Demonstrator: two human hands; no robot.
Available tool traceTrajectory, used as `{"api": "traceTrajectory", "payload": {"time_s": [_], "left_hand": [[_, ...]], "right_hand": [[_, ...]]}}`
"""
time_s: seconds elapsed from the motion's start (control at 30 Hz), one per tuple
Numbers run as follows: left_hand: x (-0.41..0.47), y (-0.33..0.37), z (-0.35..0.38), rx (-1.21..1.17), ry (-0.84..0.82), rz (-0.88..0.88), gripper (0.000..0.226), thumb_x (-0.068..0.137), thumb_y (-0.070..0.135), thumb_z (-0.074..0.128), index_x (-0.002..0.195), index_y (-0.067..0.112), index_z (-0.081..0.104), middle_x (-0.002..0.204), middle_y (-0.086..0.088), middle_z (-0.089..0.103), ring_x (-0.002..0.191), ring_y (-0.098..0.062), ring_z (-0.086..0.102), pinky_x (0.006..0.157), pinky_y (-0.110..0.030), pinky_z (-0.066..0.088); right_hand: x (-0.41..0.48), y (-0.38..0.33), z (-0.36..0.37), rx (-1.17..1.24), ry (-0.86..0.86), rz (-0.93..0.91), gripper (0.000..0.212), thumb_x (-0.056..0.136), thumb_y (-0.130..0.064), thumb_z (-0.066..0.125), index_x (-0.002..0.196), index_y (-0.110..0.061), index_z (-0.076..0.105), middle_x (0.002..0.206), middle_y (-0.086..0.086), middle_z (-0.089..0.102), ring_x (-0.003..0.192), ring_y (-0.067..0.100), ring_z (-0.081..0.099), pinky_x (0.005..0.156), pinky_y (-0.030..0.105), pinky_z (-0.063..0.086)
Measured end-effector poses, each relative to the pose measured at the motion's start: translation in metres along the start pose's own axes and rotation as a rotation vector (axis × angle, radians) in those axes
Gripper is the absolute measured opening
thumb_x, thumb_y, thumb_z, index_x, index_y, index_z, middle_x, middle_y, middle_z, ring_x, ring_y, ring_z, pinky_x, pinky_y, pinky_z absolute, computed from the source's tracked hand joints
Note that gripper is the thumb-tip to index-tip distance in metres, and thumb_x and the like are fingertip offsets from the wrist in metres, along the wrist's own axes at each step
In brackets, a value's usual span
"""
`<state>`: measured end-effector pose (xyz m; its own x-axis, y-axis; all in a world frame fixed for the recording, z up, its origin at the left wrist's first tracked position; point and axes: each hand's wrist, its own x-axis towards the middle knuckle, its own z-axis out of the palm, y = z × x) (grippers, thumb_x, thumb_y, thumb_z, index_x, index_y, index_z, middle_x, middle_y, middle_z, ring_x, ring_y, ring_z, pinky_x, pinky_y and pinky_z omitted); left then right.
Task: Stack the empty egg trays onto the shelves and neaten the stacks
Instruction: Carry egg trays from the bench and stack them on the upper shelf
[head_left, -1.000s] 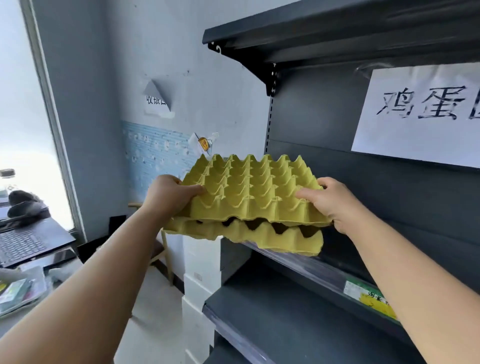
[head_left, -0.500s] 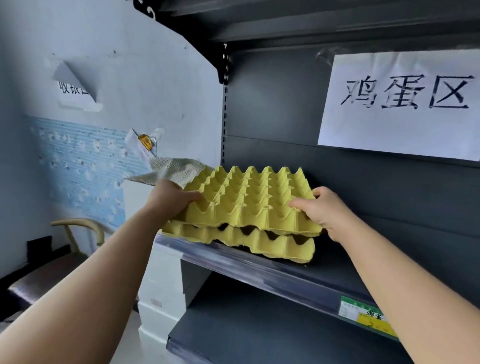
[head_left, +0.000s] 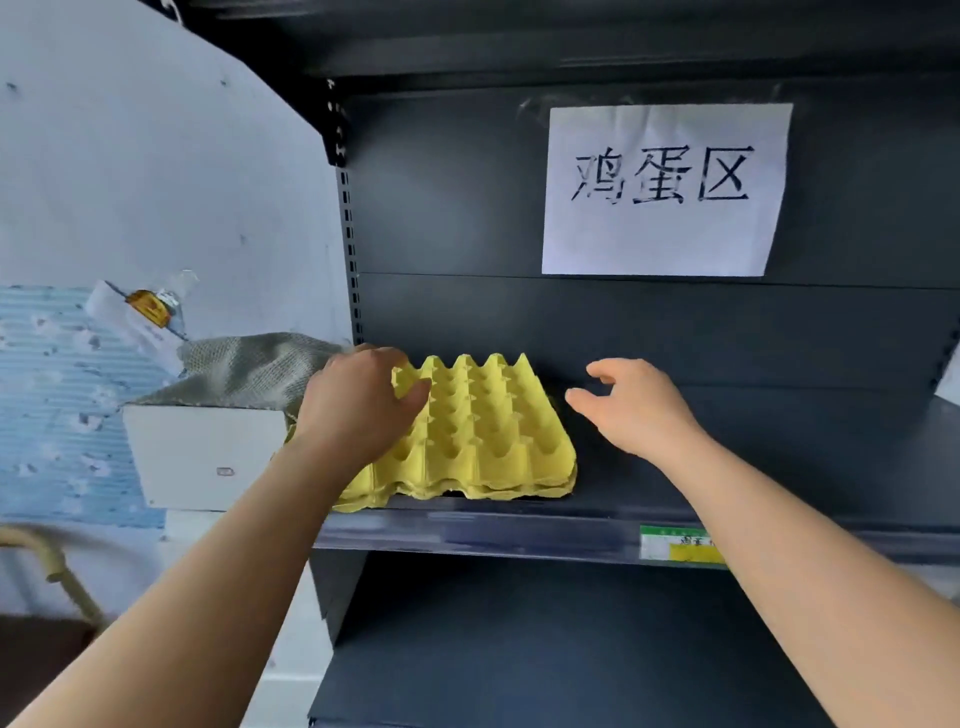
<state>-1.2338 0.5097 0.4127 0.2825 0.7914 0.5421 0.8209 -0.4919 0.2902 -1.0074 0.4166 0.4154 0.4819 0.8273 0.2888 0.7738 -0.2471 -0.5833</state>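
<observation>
yellow egg trays lie shelved, left hand hiding their left edge, grip unclear; right hand spread, empty.

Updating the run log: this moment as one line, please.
egg trays: stacked on shelf | left hand: on trays | right hand: open, off trays

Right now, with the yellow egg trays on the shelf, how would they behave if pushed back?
Probably light and fairly stiff: the egg trays look like thin moulded pulp keeping their ridged shape. They'd likely slide as one under the left hand, being nested on the smooth shelf. Their wavy front edge suggests they could crumple if squeezed.
</observation>
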Motion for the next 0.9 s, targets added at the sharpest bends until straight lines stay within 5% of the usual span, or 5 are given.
{"api": "traceTrajectory", "payload": {"time_s": [0.13,0.33,0.5,0.67,0.9], "left_hand": [[-0.019,0.057,0.015,-0.109,-0.008,0.234,0.045,0.090,0.047,0.055,0.125,0.019,0.060,0.125,-0.004,0.061,0.110,-0.026,0.057,0.089,-0.037,0.049],[-0.053,0.154,0.052,-0.223,-0.092,0.489,0.052,0.082,0.050,0.048,0.114,0.014,0.066,0.110,-0.006,0.067,0.102,-0.032,0.060,0.088,-0.042,0.049],[-0.091,0.250,0.089,-0.296,-0.173,0.658,0.045,0.090,0.045,0.056,0.125,0.017,0.060,0.120,-0.002,0.063,0.109,-0.029,0.056,0.092,-0.038,0.044],[-0.137,0.358,0.128,-0.399,-0.253,0.788,0.040,0.089,0.043,0.056,0.121,0.019,0.062,0.117,0.000,0.065,0.107,-0.028,0.056,0.091,-0.037,0.041],[-0.203,0.522,0.187,-0.446,-0.388,0.873,0.047,0.085,0.048,0.050,0.113,0.014,0.067,0.109,-0.005,0.067,0.102,-0.030,0.060,0.086,-0.040,0.048]], "right_hand": [[-0.034,0.031,-0.031,-0.081,0.055,0.046,0.050,0.091,-0.039,0.055,0.137,-0.024,0.049,0.126,-0.002,0.059,0.118,0.015,0.051,0.091,0.034,0.048],[-0.093,0.100,-0.085,-0.222,0.133,0.172,0.048,0.092,-0.041,0.052,0.138,-0.028,0.047,0.116,-0.003,0.060,0.119,0.016,0.051,0.094,0.032,0.042],[-0.143,0.181,-0.133,-0.302,0.214,0.279,0.048,0.090,-0.040,0.056,0.135,-0.026,0.051,0.139,-0.007,0.051,0.129,0.014,0.045,0.102,0.028,0.037],[-0.193,0.270,-0.192,-0.384,0.231,0.414,0.045,0.090,-0.037,0.058,0.132,-0.021,0.056,0.125,0.003,0.063,0.112,0.022,0.058,0.091,0.028,0.042],[-0.244,0.417,-0.277,-0.421,0.207,0.544,0.046,0.091,-0.041,0.056,0.133,-0.024,0.054,0.130,0.001,0.060,0.121,0.019,0.053,0.098,0.032,0.043]]}}
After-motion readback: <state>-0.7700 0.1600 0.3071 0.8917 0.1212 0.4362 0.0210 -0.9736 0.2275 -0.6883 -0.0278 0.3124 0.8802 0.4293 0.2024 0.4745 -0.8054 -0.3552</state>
